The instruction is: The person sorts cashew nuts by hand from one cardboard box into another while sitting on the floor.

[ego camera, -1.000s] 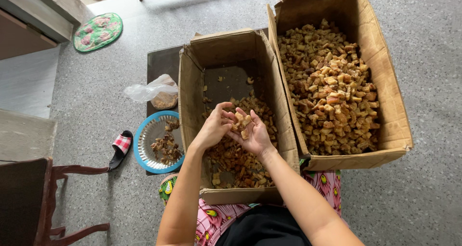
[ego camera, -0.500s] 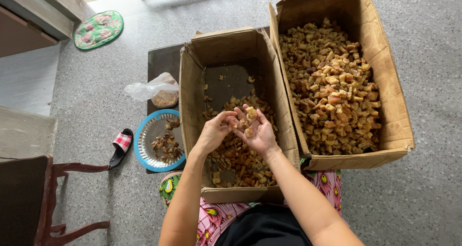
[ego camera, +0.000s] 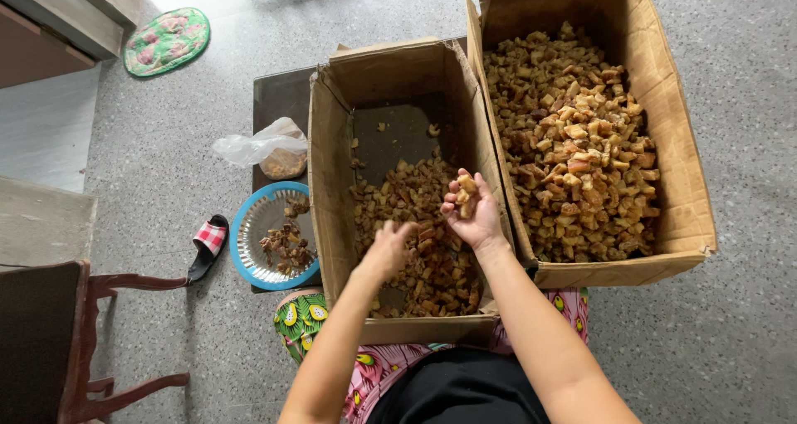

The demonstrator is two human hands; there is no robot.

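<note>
My right hand [ego camera: 471,215] is cupped palm up over the near cardboard box [ego camera: 330,192] and holds a few brown chunks [ego camera: 465,193]. My left hand [ego camera: 387,248] hovers low over the brown pieces [ego camera: 419,250] in that box; it is blurred and turned away, so its fingers cannot be read. The box is partly filled, with bare bottom showing at its far end. A larger cardboard box [ego camera: 674,142] to the right is heaped with similar brown and tan chunks [ego camera: 573,150].
Left of the near box lies a blue-rimmed metal plate [ego camera: 257,233] with dark scraps, and a clear plastic bag [ego camera: 261,148] beyond it. A checked sandal [ego camera: 207,246], a wooden chair [ego camera: 75,341] and a round green mat [ego camera: 166,41] are on the speckled floor.
My hands were together over the near box working the chunks. The left hand has dropped away toward the pieces below while the right hand stays raised with chunks in its palm.
</note>
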